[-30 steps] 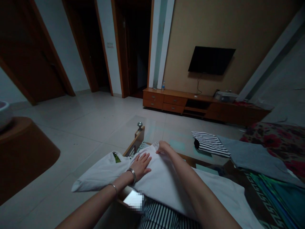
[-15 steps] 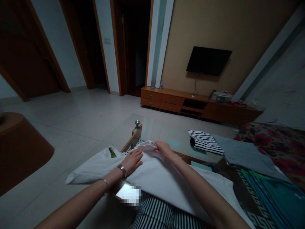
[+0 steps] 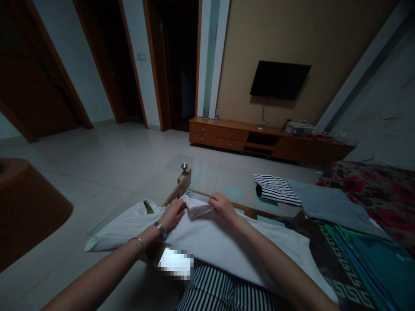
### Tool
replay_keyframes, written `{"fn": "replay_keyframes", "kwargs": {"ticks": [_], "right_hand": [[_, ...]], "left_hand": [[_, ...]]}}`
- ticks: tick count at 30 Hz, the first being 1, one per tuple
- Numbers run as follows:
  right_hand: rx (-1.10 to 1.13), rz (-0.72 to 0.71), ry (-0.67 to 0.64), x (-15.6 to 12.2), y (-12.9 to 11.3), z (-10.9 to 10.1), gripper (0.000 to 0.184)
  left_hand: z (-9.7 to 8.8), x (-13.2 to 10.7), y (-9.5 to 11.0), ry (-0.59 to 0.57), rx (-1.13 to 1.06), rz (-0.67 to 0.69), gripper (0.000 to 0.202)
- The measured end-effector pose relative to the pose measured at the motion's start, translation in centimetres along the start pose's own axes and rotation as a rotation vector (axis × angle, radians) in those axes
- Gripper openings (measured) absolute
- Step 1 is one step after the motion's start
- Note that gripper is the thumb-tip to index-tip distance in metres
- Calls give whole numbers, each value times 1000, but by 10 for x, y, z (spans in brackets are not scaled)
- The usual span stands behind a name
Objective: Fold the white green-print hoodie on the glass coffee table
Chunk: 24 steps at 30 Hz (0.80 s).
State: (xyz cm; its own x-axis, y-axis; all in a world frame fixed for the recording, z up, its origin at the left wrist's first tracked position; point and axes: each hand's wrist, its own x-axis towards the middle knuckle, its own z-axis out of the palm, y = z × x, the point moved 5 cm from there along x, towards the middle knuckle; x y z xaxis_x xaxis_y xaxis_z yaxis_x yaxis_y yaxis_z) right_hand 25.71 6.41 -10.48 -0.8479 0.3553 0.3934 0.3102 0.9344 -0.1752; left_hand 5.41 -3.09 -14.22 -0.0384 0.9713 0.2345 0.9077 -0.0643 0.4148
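A white shirt [image 3: 233, 242] lies spread across the glass-topped table, one end hanging past the left side with a green patch showing at an opening. My left hand [image 3: 172, 214], with two bracelets on its wrist and forearm, is closed on the left end of a small folded-back flap of the shirt. On the flap's right end my right hand [image 3: 223, 206] pinches the cloth between thumb and fingers. Between the hands the flap stands slightly raised.
A striped garment [image 3: 279, 190], a grey garment [image 3: 330, 205] and teal clothing [image 3: 376, 259] lie to the right. A metal knob [image 3: 184, 168] tops the table's far-left corner. A brown stool [image 3: 32, 207] stands left; a glowing, blurred-out screen [image 3: 177, 262] sits near my lap.
My left hand has gone from lying flat on the shirt to gripping its upper edge, shifting slightly left. The edge between my hands is now folded over towards me.
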Motion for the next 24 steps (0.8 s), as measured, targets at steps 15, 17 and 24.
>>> {"fn": "replay_keyframes", "kwargs": {"ticks": [15,17,24], "right_hand": [[493,396,217,-37,51,36,25],[553,441,260,-38,58,38,28],[340,496,221,-48,73,40,32]], "left_hand": [[9,49,-43,17,5,-236,39],[10,54,-53,-11,-139,-281,49],[17,62,-70,-20,-409,-333,21]]}}
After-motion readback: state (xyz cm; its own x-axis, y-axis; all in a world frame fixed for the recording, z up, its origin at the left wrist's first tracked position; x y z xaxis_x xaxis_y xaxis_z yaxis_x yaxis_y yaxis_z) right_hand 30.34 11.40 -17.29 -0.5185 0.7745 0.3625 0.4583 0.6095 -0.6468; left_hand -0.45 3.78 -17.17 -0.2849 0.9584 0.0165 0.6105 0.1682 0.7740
